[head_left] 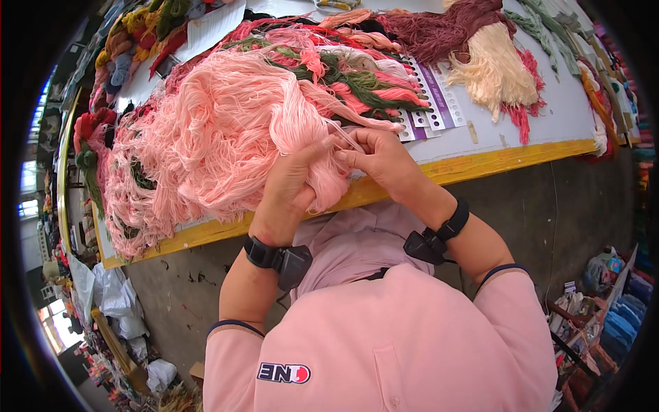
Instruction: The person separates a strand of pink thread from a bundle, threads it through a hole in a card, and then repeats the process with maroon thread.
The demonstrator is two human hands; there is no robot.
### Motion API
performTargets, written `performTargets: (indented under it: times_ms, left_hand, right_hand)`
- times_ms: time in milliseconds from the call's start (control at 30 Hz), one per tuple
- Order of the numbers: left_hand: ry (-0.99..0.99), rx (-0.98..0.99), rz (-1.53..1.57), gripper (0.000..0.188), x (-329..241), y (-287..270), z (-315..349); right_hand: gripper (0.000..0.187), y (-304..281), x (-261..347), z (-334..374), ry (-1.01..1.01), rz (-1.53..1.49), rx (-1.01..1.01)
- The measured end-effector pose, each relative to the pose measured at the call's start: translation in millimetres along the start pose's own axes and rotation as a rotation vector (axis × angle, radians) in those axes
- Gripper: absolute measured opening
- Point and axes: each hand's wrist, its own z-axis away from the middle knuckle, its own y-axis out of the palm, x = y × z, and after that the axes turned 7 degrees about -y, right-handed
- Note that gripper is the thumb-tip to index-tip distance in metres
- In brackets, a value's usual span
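A large heap of pale pink thread point(220, 123) lies across the near left of the table. My left hand point(292, 175) is wrapped round a thick bundle of it close to the table's front edge. Just to its right, my right hand point(371, 154) pinches a few pale pink strands between thumb and fingers, and they run toward the left hand. Dark green and brighter pink skeins point(360, 86) lie behind the heap. White and purple cards point(436, 99) with punched holes sit beyond my right hand, with thread ends over some of them.
Maroon thread point(446, 34) and a cream bundle point(491, 69) lie farther right on the table. A yellow strip point(501, 156) runs along its front edge. White plastic bags point(117, 295) are at the lower left; folded blue cloth point(621, 323) is stacked at the lower right.
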Motion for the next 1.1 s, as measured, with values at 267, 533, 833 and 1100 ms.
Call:
performTargets:
  times_ms: [267,533,833,1100]
  left_hand:
    - [0.023,0.022,0.094,0.031,-1,3,3]
    - [0.083,0.019,-0.038,0.028,1,3,6]
    - [0.008,0.029,-0.062,0.039,-4,0,11]
    - [0.022,-0.003,-0.043,0.027,-4,-3,7]
  right_hand:
    - [0.011,5,-3,-1,-0.013,-0.142,-0.077]
    - [0.007,1,2,6,0.002,-0.044,-0.062]
    - [0.007,-8,-2,3,0.021,-0.222,-0.108]
    - [0.012,1,-1,1,-0.019,-0.011,-0.045]
